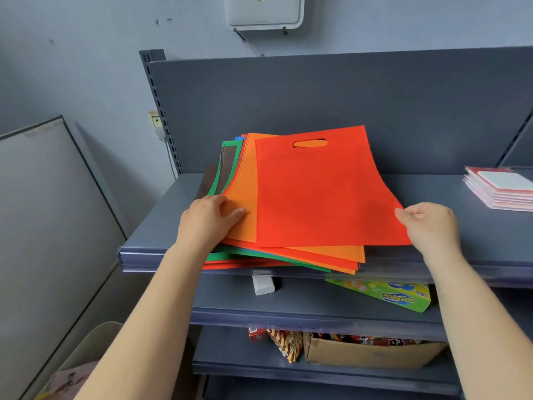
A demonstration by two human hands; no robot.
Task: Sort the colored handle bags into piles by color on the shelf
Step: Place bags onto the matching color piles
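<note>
Red handle bag (320, 194), topmost on a fanned pile of orange, green, brown and blue bags (242, 183), lay on the grey shelf (161, 223). Right hand (429, 226): grip pinching the red bag's near right edge. Left hand (210, 217): fingers straight, pressing the pile's near left. Booklets (501, 189) stacked far right.

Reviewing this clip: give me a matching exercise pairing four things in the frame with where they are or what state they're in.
Things:
1. red bag
2. left hand
3. green box
4. cardboard box

Places or states:
A. third shelf down
B. top of the pile, its corner pinched by the right hand
C. second shelf down
D. resting flat on the orange bag

Pairs: 1-B, 2-D, 3-C, 4-A
</note>
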